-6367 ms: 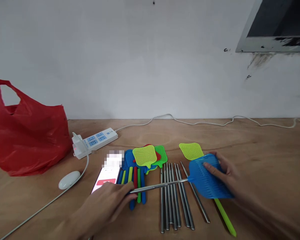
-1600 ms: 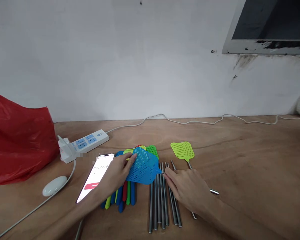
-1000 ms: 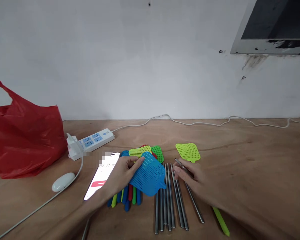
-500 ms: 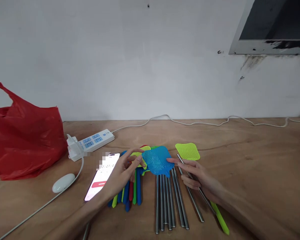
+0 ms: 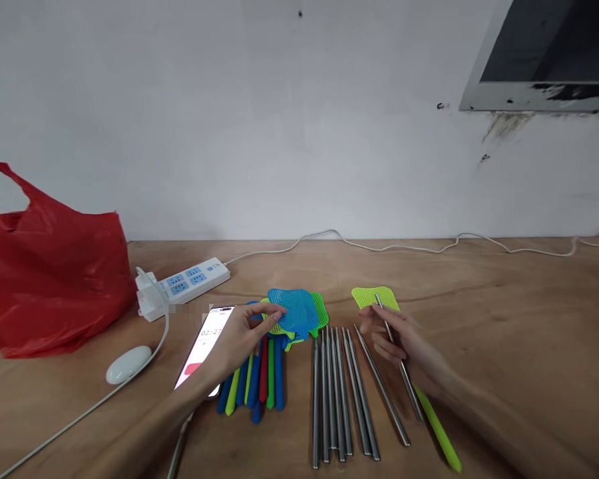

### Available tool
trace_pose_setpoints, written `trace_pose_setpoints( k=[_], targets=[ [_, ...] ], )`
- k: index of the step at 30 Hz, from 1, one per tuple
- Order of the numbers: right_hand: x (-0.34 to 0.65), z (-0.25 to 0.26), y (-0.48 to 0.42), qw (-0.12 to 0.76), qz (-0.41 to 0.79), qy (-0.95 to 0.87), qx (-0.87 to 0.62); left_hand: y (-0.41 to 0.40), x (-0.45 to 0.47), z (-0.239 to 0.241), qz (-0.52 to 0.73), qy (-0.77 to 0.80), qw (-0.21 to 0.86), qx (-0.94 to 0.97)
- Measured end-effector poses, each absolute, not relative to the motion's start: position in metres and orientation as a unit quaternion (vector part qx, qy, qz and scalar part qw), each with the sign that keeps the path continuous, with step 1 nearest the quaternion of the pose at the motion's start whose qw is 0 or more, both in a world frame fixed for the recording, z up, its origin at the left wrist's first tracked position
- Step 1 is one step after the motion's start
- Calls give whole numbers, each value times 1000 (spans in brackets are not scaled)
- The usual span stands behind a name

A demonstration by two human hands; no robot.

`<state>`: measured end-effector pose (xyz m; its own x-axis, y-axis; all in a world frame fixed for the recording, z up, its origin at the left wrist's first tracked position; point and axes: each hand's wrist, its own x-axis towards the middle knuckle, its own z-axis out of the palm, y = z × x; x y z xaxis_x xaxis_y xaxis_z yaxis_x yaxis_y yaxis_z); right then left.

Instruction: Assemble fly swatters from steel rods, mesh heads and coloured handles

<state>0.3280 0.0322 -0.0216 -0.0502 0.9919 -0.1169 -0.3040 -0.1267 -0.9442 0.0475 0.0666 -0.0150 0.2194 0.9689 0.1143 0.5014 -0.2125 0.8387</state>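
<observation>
My left hand (image 5: 249,332) pinches a blue perforated fly swatter head (image 5: 294,309) by its left edge, over a pile of green and yellow swatter heads (image 5: 320,313). Between the fingers of my right hand (image 5: 397,336) is a slim metal rod (image 5: 406,382), tilted with its top end raised. A yellow-green swatter head (image 5: 372,296) lies just behind that hand. Several similar metal rods (image 5: 332,399) lie side by side at the centre. Blue, green, red and yellow plastic handles (image 5: 252,382) are bunched below my left hand. One yellow-green handle (image 5: 439,432) lies by my right wrist.
A lit phone (image 5: 204,342) lies partly under my left forearm. Further left are a white power strip (image 5: 194,279), a white oval device (image 5: 128,364) with a cable and a red plastic bag (image 5: 54,279). A white cord (image 5: 379,247) runs along the wall.
The blue swatter head has moved left, away from my right hand, and now lies over the pile. My right fingers have left it, and the rod in that hand is raised slightly.
</observation>
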Motion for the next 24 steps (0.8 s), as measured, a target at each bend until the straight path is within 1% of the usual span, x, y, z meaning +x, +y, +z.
trace_pose_setpoints(
  k=[3,6,11,16,21,24],
  targets=[
    [329,-22,36,543,596,-387,-447,70,47,-17,324,522,315,724],
    [331,-25,37,542,547,-422,-478,71,47,-17,305,518,269,753],
    [339,-35,43,491,464,-498,-543,69,48,-17,249,521,174,798],
    [348,-41,50,472,423,-542,-552,66,48,-20,198,522,115,821],
    [350,-51,50,410,379,-611,-561,61,47,-20,185,519,66,832],
    [347,-62,49,377,301,-666,-570,57,46,-19,195,495,41,846]
  ],
)
